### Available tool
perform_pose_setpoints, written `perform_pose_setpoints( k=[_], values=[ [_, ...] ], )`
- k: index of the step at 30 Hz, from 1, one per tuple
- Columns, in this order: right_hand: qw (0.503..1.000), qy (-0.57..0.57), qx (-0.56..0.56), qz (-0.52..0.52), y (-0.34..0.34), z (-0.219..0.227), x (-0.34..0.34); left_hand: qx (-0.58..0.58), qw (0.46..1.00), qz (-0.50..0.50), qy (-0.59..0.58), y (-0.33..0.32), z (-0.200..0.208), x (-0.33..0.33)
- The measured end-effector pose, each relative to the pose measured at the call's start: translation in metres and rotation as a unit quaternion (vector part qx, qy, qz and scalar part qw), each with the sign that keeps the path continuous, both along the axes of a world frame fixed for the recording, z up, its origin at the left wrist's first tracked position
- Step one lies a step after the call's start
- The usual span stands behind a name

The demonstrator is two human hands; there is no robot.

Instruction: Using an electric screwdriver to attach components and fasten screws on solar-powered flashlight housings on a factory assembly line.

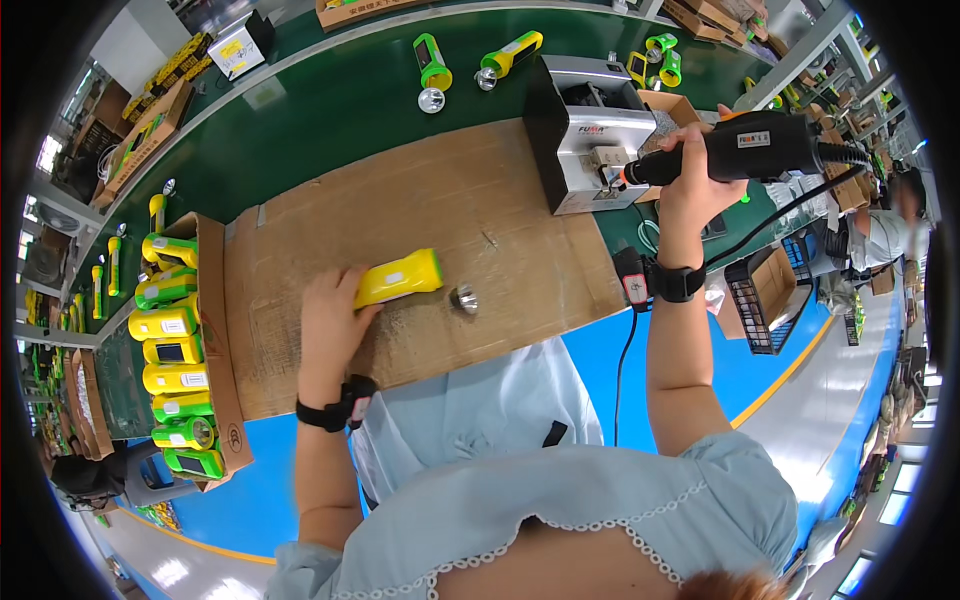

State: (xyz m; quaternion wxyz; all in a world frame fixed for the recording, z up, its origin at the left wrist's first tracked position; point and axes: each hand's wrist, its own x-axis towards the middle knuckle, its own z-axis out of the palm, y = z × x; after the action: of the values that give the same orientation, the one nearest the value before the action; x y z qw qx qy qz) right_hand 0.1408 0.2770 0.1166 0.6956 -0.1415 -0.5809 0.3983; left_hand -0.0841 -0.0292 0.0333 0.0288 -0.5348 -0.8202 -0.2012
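My left hand (334, 305) is closed around one end of a yellow flashlight body (400, 279) with a green rim, lying on the cardboard sheet (330, 225). Just right of that body, a small silver reflector head (464, 298) rests on the cardboard. My right hand (692, 185) grips a black electric screwdriver (755, 147), held roughly level. Its tip points left and meets the front of a silver and black screw feeder (590, 135); whether a screw is on the tip is too small to tell.
On the left stands a cardboard box (212, 330) packed with several yellow and green flashlights. Two flashlights with silver heads, one green (432, 65) and one yellow (512, 54), lie on the green bench behind. The screwdriver's black cable (790, 222) hangs at right, near a black crate (765, 300).
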Motion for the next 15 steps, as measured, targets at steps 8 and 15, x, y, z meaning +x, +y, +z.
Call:
perform_pose_setpoints(
  k=[8,15],
  values=[
    [0.994,-0.083,-0.045,0.055,0.02,0.008,-0.009,0.049,0.979,0.038,-0.194,0.06,0.012,0.062],
    [0.972,-0.024,-0.11,0.206,-0.035,-0.003,0.01,-0.019,0.996,-0.029,-0.08,0.036,0.011,0.005]
  ],
)
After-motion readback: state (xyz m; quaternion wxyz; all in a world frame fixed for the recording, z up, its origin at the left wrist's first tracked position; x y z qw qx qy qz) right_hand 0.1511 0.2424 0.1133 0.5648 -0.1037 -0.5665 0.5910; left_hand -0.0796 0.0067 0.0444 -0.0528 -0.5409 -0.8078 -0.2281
